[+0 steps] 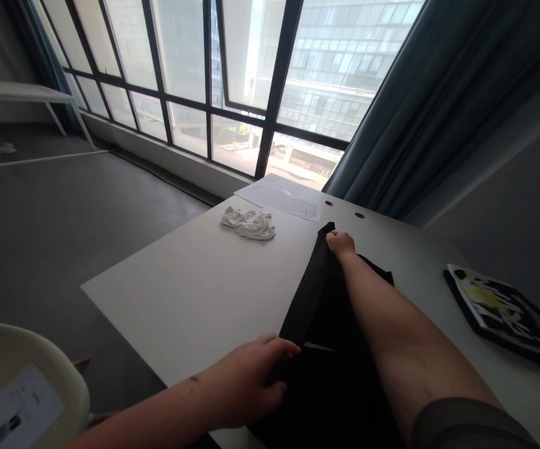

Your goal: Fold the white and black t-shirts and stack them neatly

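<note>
A black cloth garment lies across the near right part of the white table; its exact kind I cannot tell. My right hand is closed on the garment's far end, fingers pinching the fabric. Closer to me, my left hand grips the garment's left edge, thumb and fingers partly bent around it. Between the hands the edge runs fairly straight. The near part of the garment drops out of the bottom of the view.
A crumpled white cloth and printed paper sheets lie toward the window. Folded printed fabric rests at the right. A white chair with a paper on it stands at lower left. Blue curtains hang behind the table.
</note>
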Motion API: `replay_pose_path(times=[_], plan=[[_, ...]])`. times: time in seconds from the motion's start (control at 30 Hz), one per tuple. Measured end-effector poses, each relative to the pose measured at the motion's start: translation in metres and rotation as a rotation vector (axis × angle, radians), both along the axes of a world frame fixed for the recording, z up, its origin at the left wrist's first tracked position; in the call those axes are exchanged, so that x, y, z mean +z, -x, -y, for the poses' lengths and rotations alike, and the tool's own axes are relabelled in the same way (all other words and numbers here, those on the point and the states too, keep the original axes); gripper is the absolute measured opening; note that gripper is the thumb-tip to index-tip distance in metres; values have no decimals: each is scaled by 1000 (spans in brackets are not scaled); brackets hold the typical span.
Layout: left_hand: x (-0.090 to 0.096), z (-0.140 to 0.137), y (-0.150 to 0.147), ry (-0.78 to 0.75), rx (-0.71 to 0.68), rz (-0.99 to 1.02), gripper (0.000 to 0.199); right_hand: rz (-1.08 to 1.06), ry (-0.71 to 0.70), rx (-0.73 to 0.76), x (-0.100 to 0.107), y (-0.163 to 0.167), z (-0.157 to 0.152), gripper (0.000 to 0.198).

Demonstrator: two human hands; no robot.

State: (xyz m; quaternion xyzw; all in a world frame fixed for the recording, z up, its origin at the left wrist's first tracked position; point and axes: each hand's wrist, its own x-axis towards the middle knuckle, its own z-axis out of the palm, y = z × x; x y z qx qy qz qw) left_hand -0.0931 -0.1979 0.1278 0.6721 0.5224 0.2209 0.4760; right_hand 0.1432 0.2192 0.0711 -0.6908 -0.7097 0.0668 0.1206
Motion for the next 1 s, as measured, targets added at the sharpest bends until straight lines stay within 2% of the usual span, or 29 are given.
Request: replay_pose_path(times=[0.1, 0.2, 0.27, 0.37, 0.47, 0.53, 0.63, 0.73, 0.87, 1.0], plan=[[0, -1, -24, -6, -84, -97, 58, 30, 36, -38, -20, -26, 10, 35], [-14, -2, -46, -60, -79, -238, 56, 55, 42, -73, -49, -42, 22, 45], [-32, -3, -57, -169, -78, -292, 53, 56, 24, -75, -68, -46, 30, 52], [-69, -5, -67, -348, -177, -346, 59, 39, -26, -61, -89, -48, 38, 57], [-100, -3, -69, -396, -291, -400, 70, 12, -87, -60, -99, -49, 40, 56], [-111, 1, -70, -403, -323, -417, 76, -9, -128, -63, -100, -52, 39, 53], [-108, 6, -74, -391, -253, -467, 75, -54, -184, -43, -100, -56, 34, 45], [-94, 5, -84, -284, -139, -590, 64, -80, -205, -11, -97, -60, 24, 41], [-74, -6, -100, -129, -178, -658, 60, -86, -182, 16, -90, -65, 6, 44], [-57, -12, -113, -152, -151, -563, 52, -81, -119, 85, -86, -69, -5, 49]])
